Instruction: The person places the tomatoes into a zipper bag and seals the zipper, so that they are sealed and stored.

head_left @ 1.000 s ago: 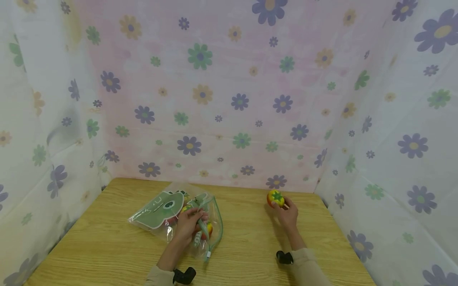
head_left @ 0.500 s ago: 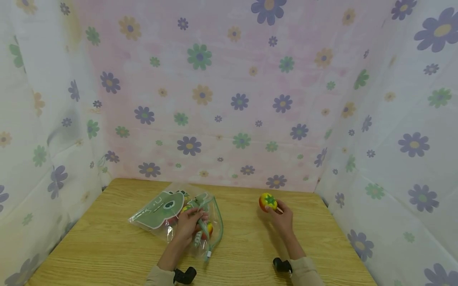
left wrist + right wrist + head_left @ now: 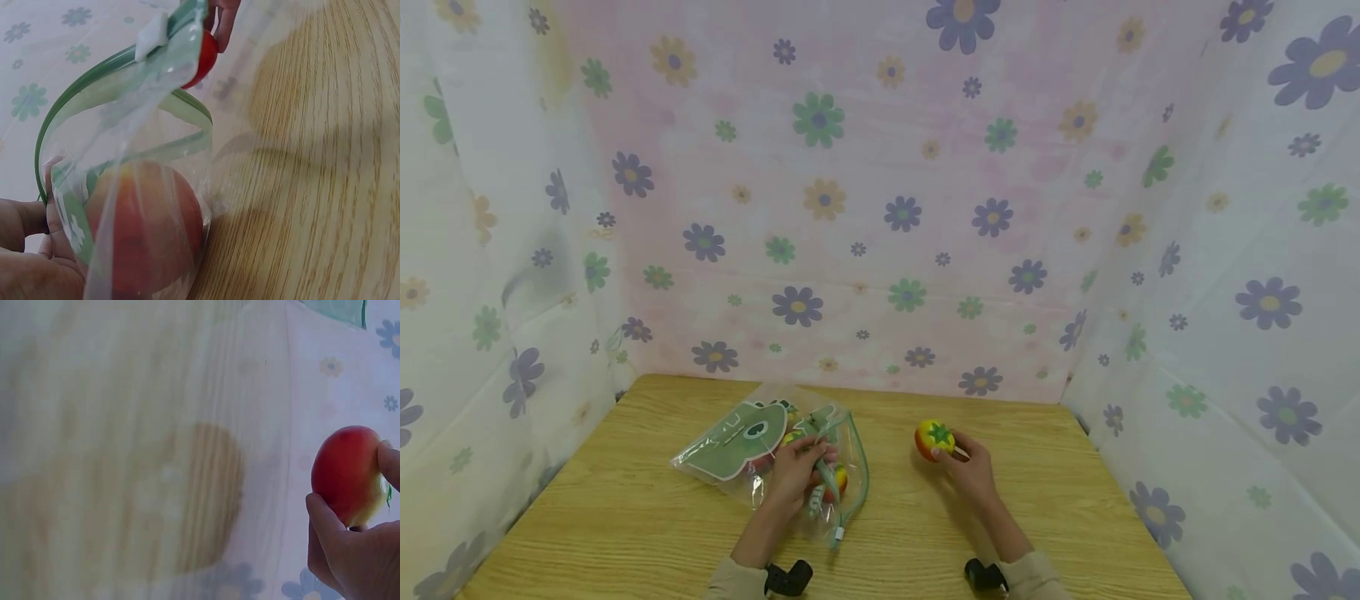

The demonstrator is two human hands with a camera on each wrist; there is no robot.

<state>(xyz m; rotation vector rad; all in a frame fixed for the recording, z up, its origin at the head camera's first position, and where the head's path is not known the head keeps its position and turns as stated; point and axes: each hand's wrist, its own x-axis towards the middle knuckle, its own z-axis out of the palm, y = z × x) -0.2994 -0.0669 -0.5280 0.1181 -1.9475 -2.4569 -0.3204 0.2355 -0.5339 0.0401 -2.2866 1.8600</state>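
Note:
My right hand (image 3: 973,475) holds a red and yellow toy tomato (image 3: 935,440) with a green star-shaped top, gripped between thumb and fingers above the table. The right wrist view shows the tomato's red side (image 3: 347,472) against the fingers. On the left, my left hand (image 3: 793,475) pinches the green-edged rim of a clear zip bag (image 3: 730,446) lying on the table. The bag's mouth gapes toward the right, its white slider (image 3: 152,36) showing in the left wrist view. Inside the bag are a red-yellow round piece (image 3: 150,225) and more pieces, partly hidden by the green print.
The wooden table (image 3: 895,542) stretches beneath both hands. Flower-patterned cloth (image 3: 880,208) hangs behind it and along both sides. A black wrist camera (image 3: 788,577) sits on the left sleeve, another (image 3: 985,575) on the right.
My right hand has carried the toy tomato left and a little nearer to me, toward the bag. The left hand and the bag have stayed in place.

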